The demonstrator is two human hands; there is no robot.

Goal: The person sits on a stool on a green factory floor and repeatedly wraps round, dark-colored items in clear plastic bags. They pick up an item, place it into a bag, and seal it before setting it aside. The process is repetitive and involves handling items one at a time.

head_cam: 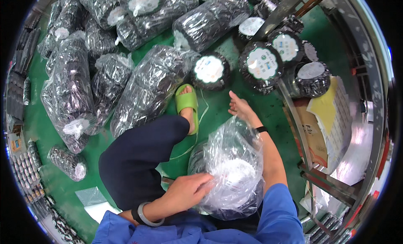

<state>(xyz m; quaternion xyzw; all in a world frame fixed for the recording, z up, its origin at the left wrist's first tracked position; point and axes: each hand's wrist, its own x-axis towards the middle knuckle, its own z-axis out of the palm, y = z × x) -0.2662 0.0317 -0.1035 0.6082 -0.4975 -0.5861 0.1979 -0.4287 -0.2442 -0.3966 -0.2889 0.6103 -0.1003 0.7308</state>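
A bulky roll in a clear plastic bag (234, 181) stands between my legs, with loose film gathered at its top. Under the film shows a white round label (241, 173) bearing print. At the near left side of the bag, my left hand (190, 187) has its fingers closed on the film; the fingertips are partly hidden. My right hand (241, 108) is just beyond the bag's loose top, thumb raised and fingers loosely curled, with nothing visible in it. My right forearm runs along the bag's right side.
Several film-wrapped black rolls (154, 83) lie on the green floor (217, 115) ahead and left. Dark labelled rolls (261, 66) stand at upper right, by a metal frame (294, 118) and a cardboard box (311, 130). A pale strap (201, 118) trails near my green slipper (186, 100).
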